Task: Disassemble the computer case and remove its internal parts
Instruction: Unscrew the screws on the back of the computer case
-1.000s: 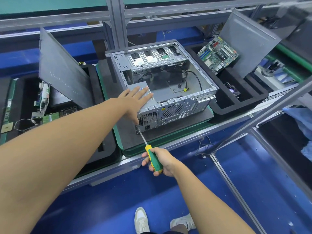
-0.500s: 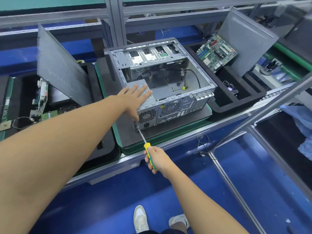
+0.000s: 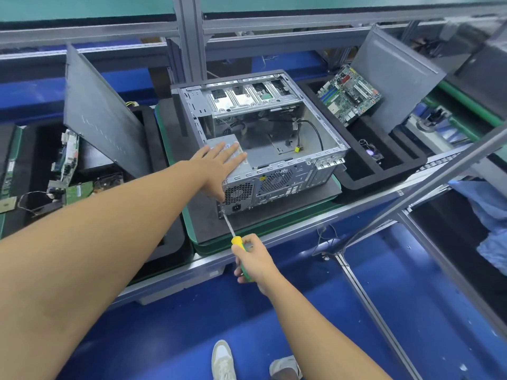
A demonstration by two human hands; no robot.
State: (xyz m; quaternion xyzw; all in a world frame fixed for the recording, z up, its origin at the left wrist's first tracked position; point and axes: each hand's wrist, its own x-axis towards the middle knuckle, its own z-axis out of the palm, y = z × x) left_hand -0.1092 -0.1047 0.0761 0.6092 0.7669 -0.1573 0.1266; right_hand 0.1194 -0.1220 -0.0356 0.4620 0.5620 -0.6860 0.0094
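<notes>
Centre frame: spread left hand [image 3: 216, 165] flat on power supply [image 3: 237, 193], right hand [image 3: 253, 260] curled round screwdriver [image 3: 230, 227] at its rear corner, slanted tip liable to slip and scratch.

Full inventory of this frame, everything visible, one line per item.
computer case: 1, silver-grey, open, centre, on dark pad
power supply: 1, grey, case's near-left corner
screwdriver: 1, yellow-green handle, tip at rear panel's lower-left corner
left side panel: 1, grey, leaning, left of case
right side panel: 1, grey, leaning, far right
right foam tray: 1, black, right of case
motherboard: 1, green, propped in right foam tray
fan: 1, black, right foam tray
circuit boards: several, green and white, left
shoes: 2, pale, blue floor
left hand: flat on power supply
right hand: grips screwdriver handle
</notes>
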